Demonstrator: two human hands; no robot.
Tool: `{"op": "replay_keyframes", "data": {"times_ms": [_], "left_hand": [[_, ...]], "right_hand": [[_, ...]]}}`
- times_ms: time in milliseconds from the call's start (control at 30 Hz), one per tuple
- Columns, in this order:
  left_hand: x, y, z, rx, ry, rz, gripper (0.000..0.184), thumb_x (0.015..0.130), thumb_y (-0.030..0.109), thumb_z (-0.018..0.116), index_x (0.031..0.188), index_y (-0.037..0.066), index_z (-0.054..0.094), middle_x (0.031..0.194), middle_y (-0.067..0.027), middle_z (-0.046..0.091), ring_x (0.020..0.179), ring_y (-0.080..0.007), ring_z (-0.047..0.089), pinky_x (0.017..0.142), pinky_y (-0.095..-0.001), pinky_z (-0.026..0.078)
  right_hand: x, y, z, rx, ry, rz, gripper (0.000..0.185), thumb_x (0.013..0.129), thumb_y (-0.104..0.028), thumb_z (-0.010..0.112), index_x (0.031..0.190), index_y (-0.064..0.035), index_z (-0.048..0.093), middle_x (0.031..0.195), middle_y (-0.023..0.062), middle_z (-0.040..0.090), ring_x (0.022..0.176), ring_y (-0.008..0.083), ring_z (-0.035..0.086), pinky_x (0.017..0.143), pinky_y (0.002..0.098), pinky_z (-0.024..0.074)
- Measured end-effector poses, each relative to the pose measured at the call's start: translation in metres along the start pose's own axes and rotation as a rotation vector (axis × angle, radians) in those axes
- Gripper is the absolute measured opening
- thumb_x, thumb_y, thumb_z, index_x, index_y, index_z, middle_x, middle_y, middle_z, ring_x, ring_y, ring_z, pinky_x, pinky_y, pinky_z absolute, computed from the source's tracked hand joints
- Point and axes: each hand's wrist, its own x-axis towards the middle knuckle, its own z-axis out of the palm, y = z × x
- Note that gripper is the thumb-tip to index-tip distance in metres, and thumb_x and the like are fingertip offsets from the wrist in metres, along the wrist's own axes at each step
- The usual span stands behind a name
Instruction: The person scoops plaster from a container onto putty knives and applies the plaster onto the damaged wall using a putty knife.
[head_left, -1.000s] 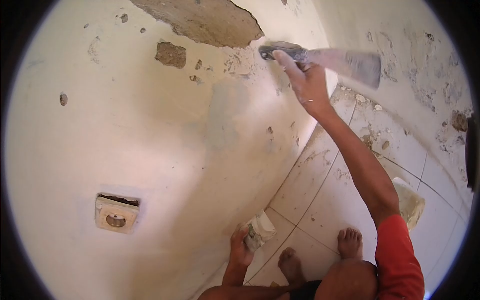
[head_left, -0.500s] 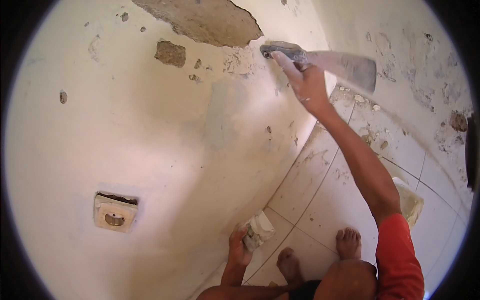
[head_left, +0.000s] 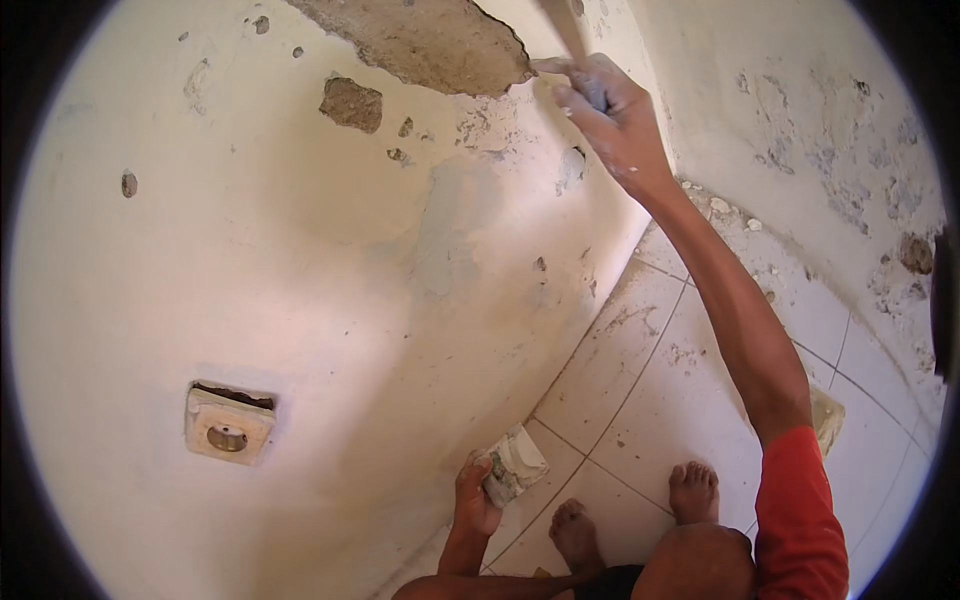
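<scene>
A grey-handled scraper (head_left: pixel 574 38), blurred, stands raised beside the cream plaster wall (head_left: pixel 330 290).
From my remote post I see the right hand (head_left: pixel 625 118) clamped on it near a rough brown patch (head_left: pixel 430 45); whether it touches the wall, I can't tell. Lower down, the left hand (head_left: pixel 477 492) grips a dirty off-white block (head_left: pixel 518 462) above white floor tiles (head_left: pixel 632 415).

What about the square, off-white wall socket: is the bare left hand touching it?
No, the left hand grips a pale, blocky object, clear of the socket.
</scene>
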Motion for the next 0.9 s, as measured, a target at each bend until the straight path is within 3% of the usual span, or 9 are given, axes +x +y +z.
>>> {"op": "replay_keyframes", "data": {"times_ms": [100,200,300,500,700,800,900], "left_hand": [[0.0,0.0,0.0,0.003,0.004,-0.002,0.036,0.091,0.02,0.065,0.12,0.0,0.055,0.115,-0.011,0.065,0.106,-0.0225,0.065,0.095,-0.0393,0.053],[0.001,0.0,0.002,0.004,0.004,0.008,0.036,0.091,0.02,0.065,0.12,0.0,0.055,0.115,-0.0109,0.065,0.106,-0.0222,0.065,0.095,-0.0391,0.053],[0.0,0.001,0.002,0.001,0.001,-0.01,0.035,0.091,0.02,0.065,0.119,0.001,0.055,0.114,-0.0102,0.065,0.105,-0.0219,0.065,0.095,-0.039,0.053],[-0.001,0.002,0.003,0.0,0.007,-0.006,0.033,0.091,0.02,0.065,0.117,0.002,0.055,0.112,-0.0091,0.065,0.104,-0.021,0.065,0.094,-0.0383,0.053],[-0.006,0.005,0.005,-0.016,0.018,0.015,0.033,0.091,0.02,0.065,0.117,0.002,0.055,0.112,-0.0091,0.065,0.105,-0.0207,0.065,0.094,-0.0383,0.053],[-0.007,0.008,0.007,-0.037,0.054,0.005,0.023,0.091,0.013,0.059,0.112,0.004,0.054,0.108,-0.008,0.063,0.101,-0.0204,0.064,0.093,-0.0377,0.053],[-0.007,0.005,0.003,-0.042,0.046,-0.003,0.024,0.092,0.013,0.06,0.112,0.004,0.054,0.108,-0.0079,0.063,0.101,-0.0203,0.064,0.092,-0.0374,0.053]], "right_hand": [[0.011,0.02,0.013,-0.099,-0.039,-0.088,0.022,0.09,-0.02,0.07,0.105,-0.0029,0.07,0.079,0.0039,0.047,0.069,0.0161,0.045,0.066,0.0311,0.0412],[0.011,0.027,0.018,-0.13,-0.002,-0.037,0.023,0.089,-0.02,0.072,0.104,-0.0022,0.069,0.08,0.0063,0.048,0.07,0.0202,0.047,0.069,0.0322,0.0429],[0.014,0.033,0.021,-0.086,0.002,-0.131,0.023,0.089,-0.021,0.072,0.103,-0.0018,0.068,0.081,0.0068,0.05,0.071,0.0212,0.049,0.07,0.0329,0.0438],[0.02,0.027,0.02,-0.065,-0.02,-0.091,0.022,0.09,-0.019,0.071,0.1,-0.0002,0.066,0.083,0.007,0.052,0.071,0.022,0.049,0.071,0.0341,0.0444],[0.023,0.021,0.02,-0.065,-0.04,0.049,0.022,0.09,-0.019,0.071,0.095,0.0011,0.064,0.077,0.0057,0.051,0.069,0.019,0.047,0.069,0.0332,0.0442],[0.022,0.019,0.021,-0.078,-0.025,0.116,0.021,0.09,-0.019,0.071,0.094,-0.0001,0.063,0.074,0.0043,0.051,0.068,0.0162,0.046,0.067,0.032,0.0439],[0.024,0.027,0.023,-0.023,-0.008,0.029,0.019,0.089,-0.019,0.072,0.094,-0.0021,0.064,0.073,0.0031,0.052,0.068,0.0131,0.047,0.065,0.0302,0.0436]]}}
